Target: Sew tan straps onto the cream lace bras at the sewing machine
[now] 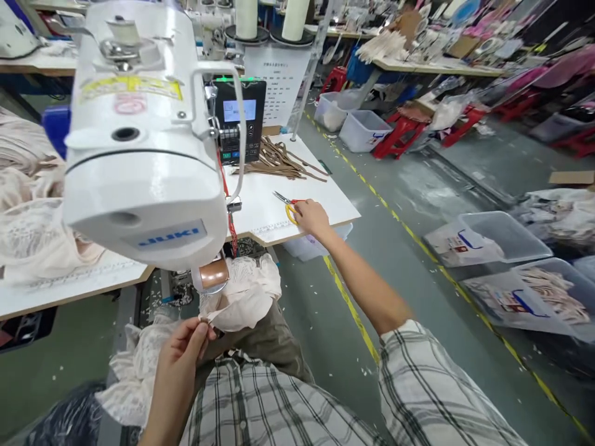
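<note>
My left hand (188, 344) pinches the edge of a pale pink lace bra (246, 291) below the sewing machine head. The bra hangs from under the machine over my lap. Out to the right, my right hand (311, 218) has its fingers closed round the handles of a pair of scissors (290, 209). Red and yellow show on the handles, and the blades lie on the white tabletop (269, 195) pointing away to the left. The white sewing machine (149, 192) fills the upper left and hides part of the bra near the needle area.
Brown straps (283, 160) lie in a pile behind the scissors, near a control panel (238, 121). More pale bras (32, 223) are heaped on the left table. Plastic bins (488, 238) stand on the floor at right, beyond yellow tape. Red stools (402, 130) stand farther back.
</note>
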`<state>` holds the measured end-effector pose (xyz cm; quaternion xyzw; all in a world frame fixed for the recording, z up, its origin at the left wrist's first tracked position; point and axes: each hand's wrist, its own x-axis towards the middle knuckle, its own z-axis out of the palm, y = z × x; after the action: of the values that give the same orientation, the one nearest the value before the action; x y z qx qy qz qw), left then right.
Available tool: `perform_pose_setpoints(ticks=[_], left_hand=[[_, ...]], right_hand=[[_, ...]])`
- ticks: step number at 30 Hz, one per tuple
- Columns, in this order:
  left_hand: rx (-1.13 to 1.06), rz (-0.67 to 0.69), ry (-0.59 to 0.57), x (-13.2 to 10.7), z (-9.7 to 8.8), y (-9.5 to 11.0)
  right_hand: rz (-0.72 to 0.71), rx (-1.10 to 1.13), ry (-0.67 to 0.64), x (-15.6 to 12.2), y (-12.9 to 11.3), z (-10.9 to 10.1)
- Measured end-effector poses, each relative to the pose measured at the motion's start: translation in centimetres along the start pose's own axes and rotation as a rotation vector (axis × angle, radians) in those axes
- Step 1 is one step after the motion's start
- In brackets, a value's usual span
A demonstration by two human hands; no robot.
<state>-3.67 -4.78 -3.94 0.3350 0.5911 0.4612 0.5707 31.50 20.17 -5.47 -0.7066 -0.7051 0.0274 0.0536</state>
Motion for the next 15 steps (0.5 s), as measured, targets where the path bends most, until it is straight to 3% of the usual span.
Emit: perform_pose_setpoints(ticks=[5,6,9,10,12,15], left_hand=[[-0.066,-0.028,0.023,-0.9,0.6,0.6],[-0.093,-0.028,0.037,-1.0,0.5,0.6],[-0.134,-0.012,0.018,-1.0,0.1,0.6],[-0.139,-0.005,0.008,-1.0,-0.1,0.6],[-0.139,0.007,-0.004,-1.1,-0.3,0.6],[-0.112,0.022,-0.024,-1.2,-0.3,0.7]], right_hand=[[0.05,0.008,-0.023,-1.3,0.0,0.5],[0.092,0.016,0.039,-1.9,0.4,0.7],[0.111,0.115,0.104,-5.7,1.6,0.8],[0.091,0.245,0.152,-7.7,1.6,0.5],[-0.035,0.481,0.222,-12.6,0.8,-0.7],[-0.382,0.536,0.066,-19.7,-3.0,-3.1]])
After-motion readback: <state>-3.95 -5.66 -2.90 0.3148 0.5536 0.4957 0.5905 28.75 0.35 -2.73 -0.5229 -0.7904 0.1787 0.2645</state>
